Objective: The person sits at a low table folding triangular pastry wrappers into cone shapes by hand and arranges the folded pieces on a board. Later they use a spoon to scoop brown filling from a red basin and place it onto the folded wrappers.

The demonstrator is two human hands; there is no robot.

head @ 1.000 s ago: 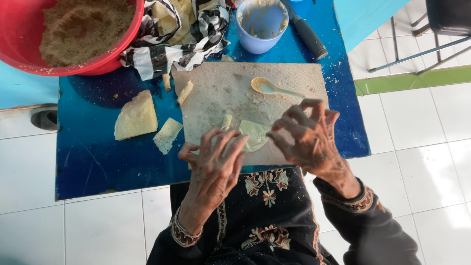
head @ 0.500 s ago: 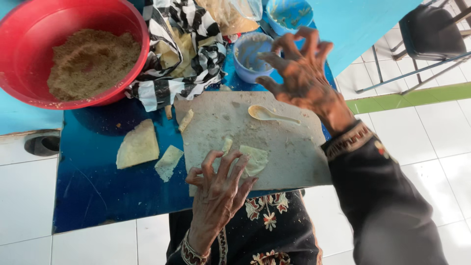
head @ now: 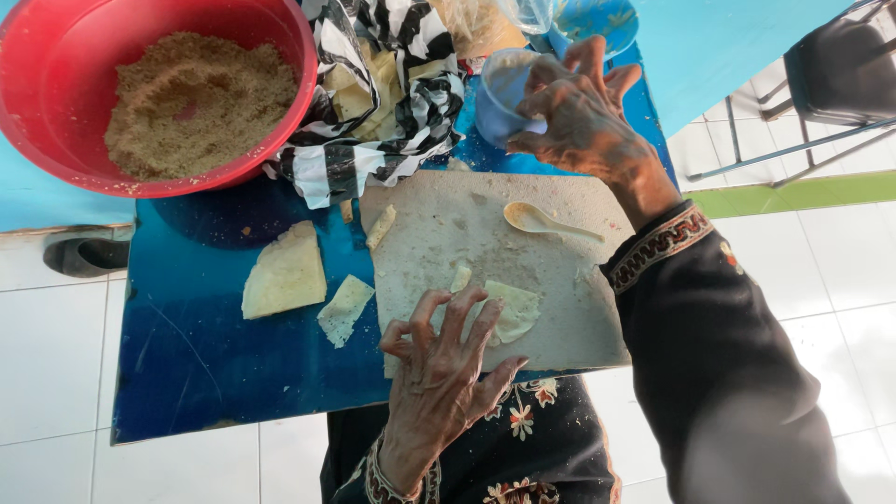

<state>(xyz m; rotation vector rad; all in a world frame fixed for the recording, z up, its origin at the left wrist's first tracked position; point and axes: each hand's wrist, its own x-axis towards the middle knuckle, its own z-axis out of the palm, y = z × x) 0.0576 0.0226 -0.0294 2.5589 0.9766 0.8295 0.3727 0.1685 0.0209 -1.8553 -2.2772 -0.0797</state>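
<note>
Two hands, now split: right hand (head: 579, 112) has left the grey board (head: 560, 280) on the blue worktop (head: 187, 364) and reaches fingers-spread into the small blue cup (head: 509, 93), gripping nothing. Left hand (head: 448, 359) still presses open fingers on the folded dough wrapper (head: 513, 310). Plastic spoon (head: 537, 221) lies idle.

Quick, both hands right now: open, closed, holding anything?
Left hand: open, fingers spread, pressing the folded wrapper on the board.
Right hand: fingers dipped into the small blue cup, holding nothing visible.
</note>
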